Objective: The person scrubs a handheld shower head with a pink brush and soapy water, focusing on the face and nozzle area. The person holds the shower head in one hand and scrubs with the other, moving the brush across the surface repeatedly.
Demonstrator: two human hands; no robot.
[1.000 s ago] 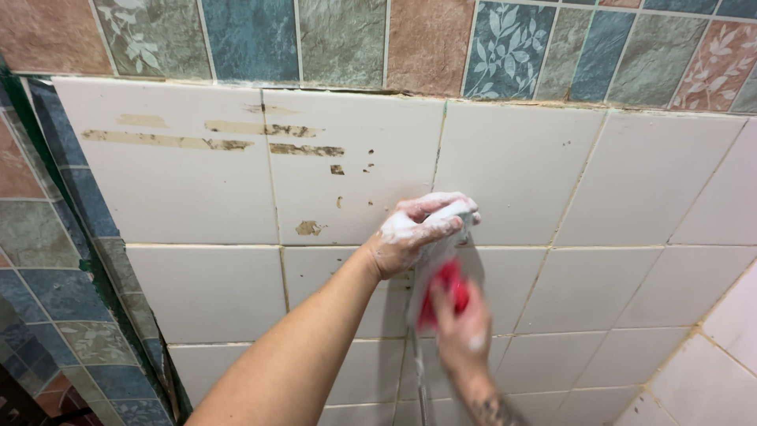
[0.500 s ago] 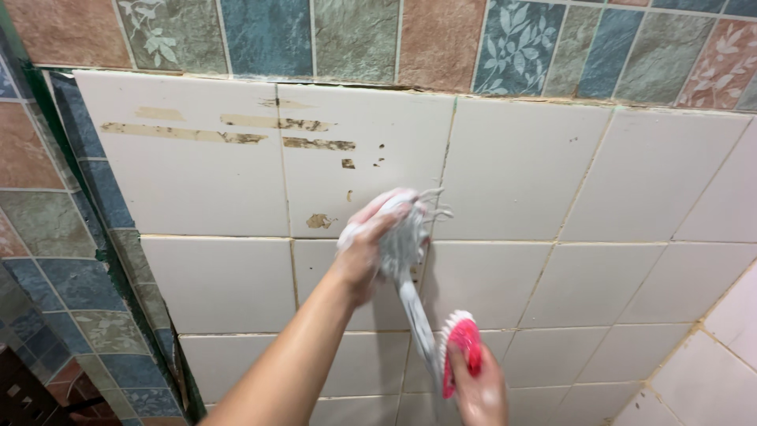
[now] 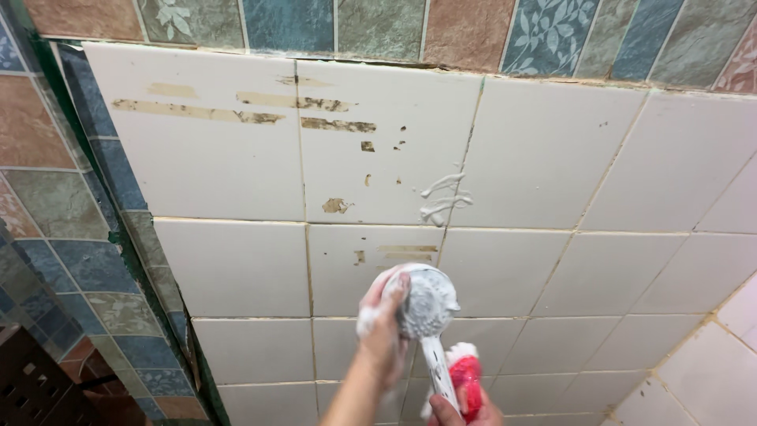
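Lowered from the foam-smeared white wall tile (image 3: 544,150), the soapy left hand (image 3: 384,327) cups the shower head (image 3: 426,300) while the right hand (image 3: 465,410) grasps the red scrub brush (image 3: 467,379); brown stains remain.

open tiled wall (image 3: 236,268) around, shower head (image 3: 426,301) blocking centre

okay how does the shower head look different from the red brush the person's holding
The shower head is white and round, on a long handle; the red brush is red with pale bristles and shows no handle. The shower head sits higher, cupped by the left hand, while the red brush is low at the frame's edge in the right hand. Both are held before the white wall tiles.
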